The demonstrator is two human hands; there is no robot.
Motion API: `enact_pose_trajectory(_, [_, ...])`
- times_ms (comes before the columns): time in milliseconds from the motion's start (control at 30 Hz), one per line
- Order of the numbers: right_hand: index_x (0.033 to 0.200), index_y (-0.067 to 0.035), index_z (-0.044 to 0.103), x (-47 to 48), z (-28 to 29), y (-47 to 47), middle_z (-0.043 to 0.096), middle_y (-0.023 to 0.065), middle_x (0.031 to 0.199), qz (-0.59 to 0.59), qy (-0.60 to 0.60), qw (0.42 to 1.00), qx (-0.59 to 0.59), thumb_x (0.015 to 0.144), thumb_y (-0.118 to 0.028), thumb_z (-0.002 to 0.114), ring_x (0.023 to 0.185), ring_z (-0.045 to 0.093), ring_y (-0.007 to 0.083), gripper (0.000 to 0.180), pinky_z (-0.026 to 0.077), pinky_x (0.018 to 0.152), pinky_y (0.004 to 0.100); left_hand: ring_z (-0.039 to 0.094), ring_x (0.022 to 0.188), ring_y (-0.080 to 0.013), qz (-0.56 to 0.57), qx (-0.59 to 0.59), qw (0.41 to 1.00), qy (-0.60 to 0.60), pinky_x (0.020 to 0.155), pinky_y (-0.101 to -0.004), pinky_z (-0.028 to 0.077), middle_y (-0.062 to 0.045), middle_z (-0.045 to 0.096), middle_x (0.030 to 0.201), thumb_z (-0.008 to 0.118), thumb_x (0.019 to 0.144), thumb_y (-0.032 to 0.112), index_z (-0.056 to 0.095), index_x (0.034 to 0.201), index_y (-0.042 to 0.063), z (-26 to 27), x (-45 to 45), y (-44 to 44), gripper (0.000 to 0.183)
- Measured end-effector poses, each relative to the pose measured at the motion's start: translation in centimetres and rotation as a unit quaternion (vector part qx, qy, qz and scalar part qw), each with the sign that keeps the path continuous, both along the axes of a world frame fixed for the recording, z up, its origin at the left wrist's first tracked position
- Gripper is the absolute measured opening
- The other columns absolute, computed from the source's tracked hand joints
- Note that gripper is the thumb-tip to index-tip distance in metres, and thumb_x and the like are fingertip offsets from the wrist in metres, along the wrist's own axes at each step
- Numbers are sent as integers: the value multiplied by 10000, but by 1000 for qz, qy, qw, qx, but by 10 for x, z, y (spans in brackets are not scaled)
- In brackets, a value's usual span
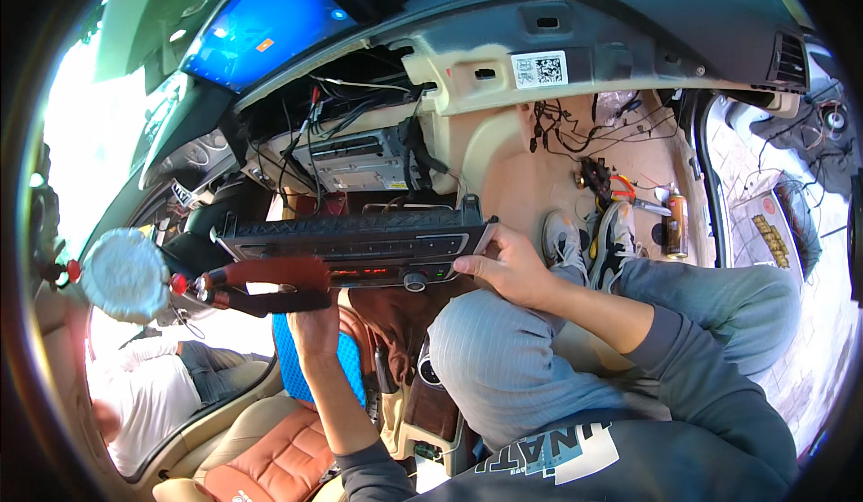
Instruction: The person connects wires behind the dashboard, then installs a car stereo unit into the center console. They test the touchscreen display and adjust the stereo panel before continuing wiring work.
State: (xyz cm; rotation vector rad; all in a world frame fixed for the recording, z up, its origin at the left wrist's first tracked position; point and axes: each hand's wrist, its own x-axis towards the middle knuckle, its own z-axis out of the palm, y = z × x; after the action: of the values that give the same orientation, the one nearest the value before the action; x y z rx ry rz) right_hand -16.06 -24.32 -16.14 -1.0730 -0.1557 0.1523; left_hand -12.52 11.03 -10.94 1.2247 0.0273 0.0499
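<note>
A black car radio and climate control panel is held level in front of the open dashboard. Its small display glows orange, beside a round knob. My right hand grips the panel's right end, thumb on the front face. My left hand reaches up to the lower edge at the left; its fingers are hidden behind a dark red tassel. Behind the panel, a silver metal head unit sits in the dashboard with black cables around it.
A round hanging ornament dangles at left, near a lit blue screen. Loose wiring, orange-handled pliers and a spray can are in the footwell. The gear lever area lies below. Another person is outside the far door.
</note>
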Motion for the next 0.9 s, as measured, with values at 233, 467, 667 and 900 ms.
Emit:
enact_pose_trajectory(233, [1411,49,560,3,-2,-2,685,201,1149,-76,-160,964,-199,894,-161,829,1013,699,307,620,548,919,399,620,1282,-317,-103,-50,988,108,1099,-551,450,-126,666,1401,397,1120,521,566,1449,124,-31,47,23,543])
enact_pose_trajectory(467, [1548,-32,471,32,-20,-14,575,187,1481,5,-345,890,-297,869,-79,740,1420,502,363,732,446,1175,453,651,1213,-350,-36,-174,961,212,1109,-518,489,-169,697,1333,470,1110,325,626,1363,20,-64,42,12,425])
enact_pose_trajectory(667, [1537,-39,491,46,-27,-18,577,127,1514,69,-383,871,-301,876,-87,744,1442,491,354,709,445,1188,453,624,1255,-380,-41,-237,957,159,1097,-540,501,-194,659,1381,518,1093,386,600,1394,0,-92,21,20,497])
enact_pose_trajectory(900, [1482,16,521,50,-18,-12,619,238,1414,55,-328,897,-290,816,-92,804,1304,607,402,731,498,1120,469,518,1389,-406,21,-237,958,162,1178,-574,404,-195,531,1544,545,1030,629,498,1505,5,-103,6,16,786])
